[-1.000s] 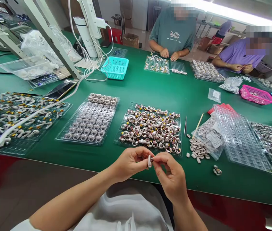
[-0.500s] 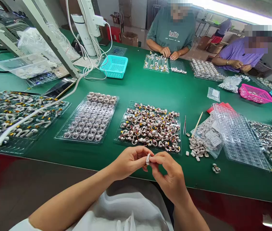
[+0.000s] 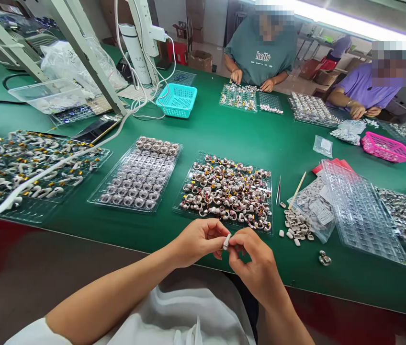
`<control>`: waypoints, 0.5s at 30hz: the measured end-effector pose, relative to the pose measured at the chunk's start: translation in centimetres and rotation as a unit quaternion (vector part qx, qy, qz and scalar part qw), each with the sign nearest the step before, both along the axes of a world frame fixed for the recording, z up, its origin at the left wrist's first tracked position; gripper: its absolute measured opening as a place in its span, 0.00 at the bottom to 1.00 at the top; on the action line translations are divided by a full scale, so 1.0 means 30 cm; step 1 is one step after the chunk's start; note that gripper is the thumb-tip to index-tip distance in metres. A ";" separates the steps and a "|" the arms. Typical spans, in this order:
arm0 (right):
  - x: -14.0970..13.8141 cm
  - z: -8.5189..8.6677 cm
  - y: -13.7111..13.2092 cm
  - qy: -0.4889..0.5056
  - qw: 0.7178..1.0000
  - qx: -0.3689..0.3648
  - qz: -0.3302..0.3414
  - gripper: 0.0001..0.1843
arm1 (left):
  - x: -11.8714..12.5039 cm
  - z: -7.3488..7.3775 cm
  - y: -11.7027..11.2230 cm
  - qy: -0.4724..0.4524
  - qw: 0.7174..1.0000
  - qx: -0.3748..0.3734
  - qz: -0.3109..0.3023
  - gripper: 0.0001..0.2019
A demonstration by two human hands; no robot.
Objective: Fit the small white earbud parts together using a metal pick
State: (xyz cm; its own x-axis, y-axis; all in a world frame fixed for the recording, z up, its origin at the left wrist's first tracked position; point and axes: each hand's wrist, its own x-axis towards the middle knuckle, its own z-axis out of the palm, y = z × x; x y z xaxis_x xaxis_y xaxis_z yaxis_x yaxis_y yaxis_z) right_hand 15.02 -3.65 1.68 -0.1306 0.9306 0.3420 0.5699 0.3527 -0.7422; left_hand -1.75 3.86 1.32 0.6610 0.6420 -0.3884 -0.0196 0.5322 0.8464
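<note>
Pinches small white part between thumb and fingers of left hand; touches it with bent fingers of right hand, can't tell if also gripping; holds it above near edge of green table, just in front of heaped curved pieces on clear tray, left of tweezers and loose small white pieces

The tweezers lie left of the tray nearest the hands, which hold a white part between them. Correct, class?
One slip: in the head view, the tweezers lie right of the tray nearest the left hand and right hand, which do hold a white part between them.
</note>
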 end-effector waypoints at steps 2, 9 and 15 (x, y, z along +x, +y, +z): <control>0.001 -0.002 -0.004 -0.003 1.000 -0.002 -0.004 0.11 | 0.001 -0.003 -0.004 0.003 1.000 0.001 0.003 0.20; -0.006 0.002 -0.010 0.018 0.999 -0.023 -0.023 0.09 | 0.009 -0.008 -0.010 0.011 1.000 0.008 0.010 0.16; -0.042 0.011 -0.002 0.161 0.971 -0.131 -0.117 0.04 | -0.001 -0.009 -0.019 -0.011 0.996 0.087 0.028 0.15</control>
State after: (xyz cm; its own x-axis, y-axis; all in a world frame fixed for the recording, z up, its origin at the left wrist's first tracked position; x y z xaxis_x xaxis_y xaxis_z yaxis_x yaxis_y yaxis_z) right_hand 13.77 -3.71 2.01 0.1689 0.9825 0.0785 0.3350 0.0177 -0.9420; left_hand -1.77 3.29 1.05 0.6293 0.7346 -0.2537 -0.0656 0.3755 0.9245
